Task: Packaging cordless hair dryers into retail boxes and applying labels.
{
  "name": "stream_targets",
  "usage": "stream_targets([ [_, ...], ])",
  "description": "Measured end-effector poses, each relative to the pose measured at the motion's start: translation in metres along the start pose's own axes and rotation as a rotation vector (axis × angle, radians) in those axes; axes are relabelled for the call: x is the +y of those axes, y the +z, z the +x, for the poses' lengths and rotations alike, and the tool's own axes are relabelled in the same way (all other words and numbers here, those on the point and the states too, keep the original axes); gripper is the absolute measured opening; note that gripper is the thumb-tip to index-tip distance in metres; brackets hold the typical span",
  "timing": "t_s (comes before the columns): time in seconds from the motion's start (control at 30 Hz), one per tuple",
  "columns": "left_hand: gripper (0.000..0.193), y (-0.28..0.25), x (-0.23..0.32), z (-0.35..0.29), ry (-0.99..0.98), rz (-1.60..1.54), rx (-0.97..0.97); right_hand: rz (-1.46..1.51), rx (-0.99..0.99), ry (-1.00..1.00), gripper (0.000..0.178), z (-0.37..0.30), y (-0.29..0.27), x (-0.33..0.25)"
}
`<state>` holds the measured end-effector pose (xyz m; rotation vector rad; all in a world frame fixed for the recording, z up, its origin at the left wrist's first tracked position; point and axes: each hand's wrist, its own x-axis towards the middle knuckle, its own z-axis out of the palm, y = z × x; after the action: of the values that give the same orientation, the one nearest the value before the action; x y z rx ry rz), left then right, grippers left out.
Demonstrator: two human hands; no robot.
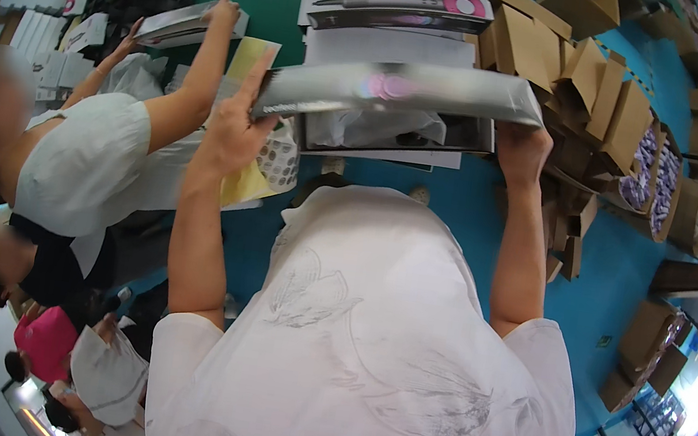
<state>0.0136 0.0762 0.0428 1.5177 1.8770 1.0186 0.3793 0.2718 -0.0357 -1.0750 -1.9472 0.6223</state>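
Both hands (pixel 237 126) gripping box lid (pixel 402 92)

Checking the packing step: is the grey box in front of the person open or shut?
Open. Both hands, left hand and right hand, hold the grey lid lifted above the box, whose white-wrapped inside shows beneath it.

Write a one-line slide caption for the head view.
Both hands, left hand and right hand, hold a grey box lid above an open box, beside stacked cardboard cartons.
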Motion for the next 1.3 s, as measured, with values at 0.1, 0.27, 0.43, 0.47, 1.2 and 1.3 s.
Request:
stream_targets([
  [0.1,0.089,0.003,-0.002,-0.014,-0.037,-0.124,-0.104,-0.133,0.073,-0.183,0.049,-0.018,-0.002,-0.002],
  [0.27,0.097,0.019,-0.008,-0.049,-0.099,-0.03,-0.239,-0.242,-0.008,-0.273,0.045,-0.069,-0.003,0.038],
  [0.43,0.096,0.035,-0.02,-0.071,0.0,0.319,-0.194,0.045,0.123,-0.32,0.05,-0.07,-0.01,0.0],
  [0.47,0.096,0.035,-0.02,-0.075,0.001,0.317,-0.193,-0.041,0.014,-0.375,0.049,-0.071,-0.019,0.0],
  [1.2,0.04,0.075,-0.079,-0.108,-0.358,-0.245,-0.016,-0.267,-0.155,-0.197,0.068,-0.126,-0.015,0.018],
  [1.3,0.041,0.069,-0.066,-0.101,-0.38,-0.206,-0.063,-0.307,-0.144,-0.172,0.068,-0.129,-0.009,0.014],
])
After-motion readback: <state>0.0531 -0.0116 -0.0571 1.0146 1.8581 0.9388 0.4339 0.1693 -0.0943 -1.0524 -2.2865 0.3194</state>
